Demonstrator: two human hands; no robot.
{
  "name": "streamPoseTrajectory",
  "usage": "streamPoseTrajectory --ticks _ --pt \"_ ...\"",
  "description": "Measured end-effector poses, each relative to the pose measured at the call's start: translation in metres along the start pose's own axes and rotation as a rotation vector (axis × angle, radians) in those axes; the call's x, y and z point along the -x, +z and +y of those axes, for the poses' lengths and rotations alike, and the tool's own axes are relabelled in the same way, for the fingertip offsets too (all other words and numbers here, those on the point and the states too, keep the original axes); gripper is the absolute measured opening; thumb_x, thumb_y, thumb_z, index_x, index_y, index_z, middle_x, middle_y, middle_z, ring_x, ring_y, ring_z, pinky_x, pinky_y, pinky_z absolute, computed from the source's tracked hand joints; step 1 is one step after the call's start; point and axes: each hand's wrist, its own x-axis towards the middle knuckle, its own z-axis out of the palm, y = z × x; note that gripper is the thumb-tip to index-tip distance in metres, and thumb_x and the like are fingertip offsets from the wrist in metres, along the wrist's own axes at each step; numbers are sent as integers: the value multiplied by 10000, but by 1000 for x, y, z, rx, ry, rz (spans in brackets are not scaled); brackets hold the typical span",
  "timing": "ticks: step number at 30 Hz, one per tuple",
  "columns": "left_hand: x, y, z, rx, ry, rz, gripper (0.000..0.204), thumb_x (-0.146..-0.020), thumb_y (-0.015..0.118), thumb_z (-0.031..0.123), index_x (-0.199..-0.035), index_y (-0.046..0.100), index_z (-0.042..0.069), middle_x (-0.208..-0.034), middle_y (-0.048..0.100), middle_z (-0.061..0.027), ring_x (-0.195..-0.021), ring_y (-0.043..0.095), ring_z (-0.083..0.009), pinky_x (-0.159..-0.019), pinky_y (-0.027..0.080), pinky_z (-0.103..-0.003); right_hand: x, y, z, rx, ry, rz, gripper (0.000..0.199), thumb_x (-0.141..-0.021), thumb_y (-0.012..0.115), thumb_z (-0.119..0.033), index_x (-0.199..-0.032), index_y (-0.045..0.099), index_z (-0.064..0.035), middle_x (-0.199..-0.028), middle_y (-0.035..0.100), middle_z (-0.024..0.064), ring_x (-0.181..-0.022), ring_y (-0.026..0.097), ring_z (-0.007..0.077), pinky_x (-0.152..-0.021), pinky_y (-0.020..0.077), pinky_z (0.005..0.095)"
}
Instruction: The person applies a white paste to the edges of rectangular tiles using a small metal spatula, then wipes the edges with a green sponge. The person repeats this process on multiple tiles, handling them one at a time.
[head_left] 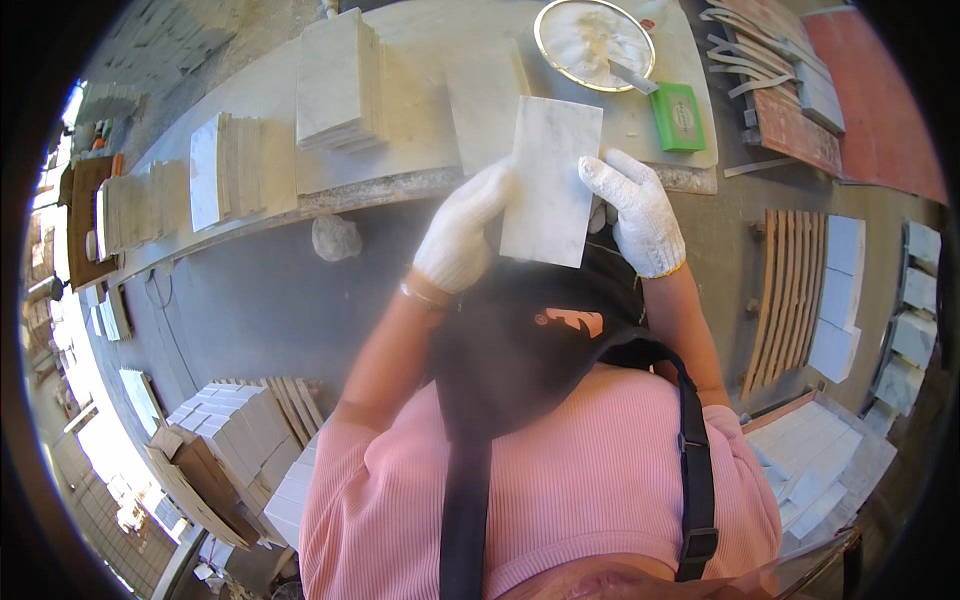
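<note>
A white, grey-veined stone tile (552, 182) is held up in front of my black apron, its long side upright. My left hand (465, 228), in a white knit glove, grips its left edge. My right hand (637, 212), gloved the same way, holds the right edge with the thumb on the tile's face. The fingers behind the tile are mostly hidden. Just beyond, on the worktable (420, 140), lies another pale slab (487, 100). A round bowl of white paste (590, 35) with a putty knife (632, 77) in it stands at the far right, beside a green box (679, 117).
Stacks of tiles (338, 85) stand along the table to the left, with a shorter stack (222, 170) farther left. A wooden pallet (785, 300) with white blocks is on the floor at right. Packed tiles (235, 430) sit low on the left. A plastic-like bundle (336, 238) lies below the table edge.
</note>
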Motion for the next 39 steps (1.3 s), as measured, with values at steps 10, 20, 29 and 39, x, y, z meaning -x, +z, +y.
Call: streamPoseTrajectory --ticks 10,20,29,39 --pt "-6 12 4 -13 67 63 498 -1104 539 267 -1510 495 -18 -1402 617 -83 -1250 588 -181 -1088 462 -348 -2 20 13 706 -589 362 688 -902 818 -245 -1474 534 12 -1343 642 180 -1208 637 272 -1048 504 360" --pt "-7 5 11 -228 92 152 443 -1133 458 215 -1503 501 -25 -1371 627 -82 -1248 589 -167 -1083 461 -317 15 16 22 1077 -802 323 777 -785 909 -271 -1462 592 -58 -1515 539 203 -1328 572 392 -1113 479 431" --pt "-8 0 5 -97 103 119 460 -1118 495 175 -1511 469 -62 -1439 597 -129 -1309 580 -210 -1127 459 -354 20 -19 17 220 -163 249 396 -1025 660 -165 -1384 652 2 -1393 677 137 -1329 591 198 -1127 442 335" --pt "-7 -1 1 -155 103 51 505 -1122 493 229 -1539 439 -51 -1467 581 -137 -1327 569 -228 -1139 445 -378 8 -3 25 197 -99 83 560 -993 730 -279 -1390 597 93 -1369 666 186 -1267 603 229 -1096 451 345"
